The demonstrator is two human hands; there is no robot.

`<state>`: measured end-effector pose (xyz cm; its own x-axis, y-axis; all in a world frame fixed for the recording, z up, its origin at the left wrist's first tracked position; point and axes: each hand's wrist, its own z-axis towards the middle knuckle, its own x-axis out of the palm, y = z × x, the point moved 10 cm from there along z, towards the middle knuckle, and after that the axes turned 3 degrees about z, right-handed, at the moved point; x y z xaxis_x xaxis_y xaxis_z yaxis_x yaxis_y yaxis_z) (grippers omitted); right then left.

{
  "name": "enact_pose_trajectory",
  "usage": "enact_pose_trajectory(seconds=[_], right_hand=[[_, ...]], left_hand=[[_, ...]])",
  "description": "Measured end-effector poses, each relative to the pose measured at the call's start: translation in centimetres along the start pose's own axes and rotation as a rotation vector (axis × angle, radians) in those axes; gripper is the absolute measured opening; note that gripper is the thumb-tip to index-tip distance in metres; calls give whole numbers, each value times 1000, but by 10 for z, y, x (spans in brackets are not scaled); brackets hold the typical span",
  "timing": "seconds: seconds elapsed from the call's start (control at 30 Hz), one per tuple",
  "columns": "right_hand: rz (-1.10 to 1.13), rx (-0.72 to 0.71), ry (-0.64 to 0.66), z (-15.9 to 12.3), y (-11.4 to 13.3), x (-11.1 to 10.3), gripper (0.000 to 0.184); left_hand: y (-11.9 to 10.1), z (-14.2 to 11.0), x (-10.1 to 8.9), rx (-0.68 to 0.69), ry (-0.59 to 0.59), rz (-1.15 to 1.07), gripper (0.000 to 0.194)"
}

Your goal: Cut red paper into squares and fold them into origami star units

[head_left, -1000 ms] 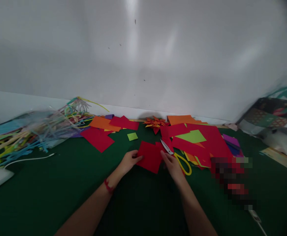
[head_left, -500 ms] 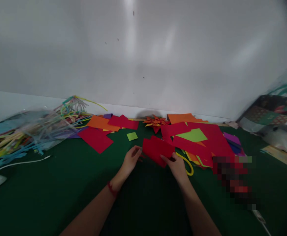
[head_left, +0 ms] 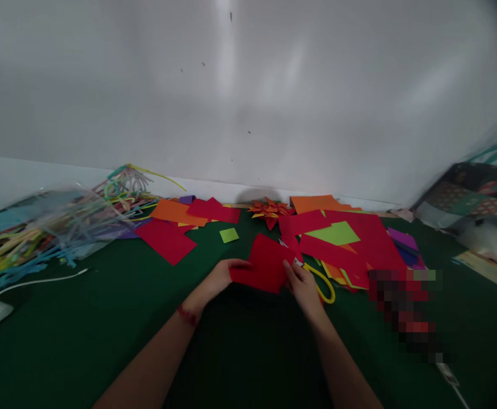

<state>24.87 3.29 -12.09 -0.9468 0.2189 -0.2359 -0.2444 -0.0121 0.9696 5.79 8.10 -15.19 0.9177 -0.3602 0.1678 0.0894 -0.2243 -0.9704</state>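
A piece of red paper (head_left: 263,264) is held up off the green tabletop between my hands. My left hand (head_left: 216,282) is closed on its left edge, the thumb lying along the paper. At the right edge, my right hand (head_left: 304,287) pinches the sheet with its thumb on the near face. Scissors with a yellow handle (head_left: 329,288) lie just beside and partly behind my right hand. A small lime-green paper square (head_left: 229,236) rests on the table beyond my left hand. Behind the held sheet sits an orange-red folded paper flower (head_left: 270,209).
Red, orange and green sheets (head_left: 376,236) overlap at the right. More red paper (head_left: 167,241) lies at the left, near a pile of pipe cleaners (head_left: 116,199) in clear plastic. A white wall (head_left: 248,102) closes off the back. A white cable (head_left: 44,282) crosses the left.
My left hand, apart from the paper's edge before, now grips it. The red paper has turned and shifted left toward that hand, uncovering part of the scissors. My right hand stays nearly in place.
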Motion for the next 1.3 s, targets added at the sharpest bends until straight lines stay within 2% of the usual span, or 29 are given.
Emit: enact_pose_trajectory(seconds=[0.13,0.27,0.37,0.47,0.57,0.67,0.77,1.03,1.3], right_hand=[[0,25,-31,2,-3,-6,40],[-4,37,19,1,-3,1,37],[6,56,43,0,-6,6,36],[24,87,-4,0,-9,1,36],[35,128,-112,2,-14,-14,37],[31,179,-181,1,-18,-25,36],[25,199,-204,-1,-20,-27,34],[159,175,-121,1,-17,-10,40],[201,214,-80,-2,-23,-1,44]], left_hand=[[-2,-1,7,25,113,127,33],[0,0,11,45,165,108,41],[-2,2,7,85,118,27,51],[3,4,-1,31,32,-129,59],[10,4,-4,-40,-1,-222,48],[7,4,-5,-26,-4,-260,39],[7,4,-4,-21,0,-253,37],[9,5,7,-38,0,-72,32],[16,14,-10,3,-121,19,27]])
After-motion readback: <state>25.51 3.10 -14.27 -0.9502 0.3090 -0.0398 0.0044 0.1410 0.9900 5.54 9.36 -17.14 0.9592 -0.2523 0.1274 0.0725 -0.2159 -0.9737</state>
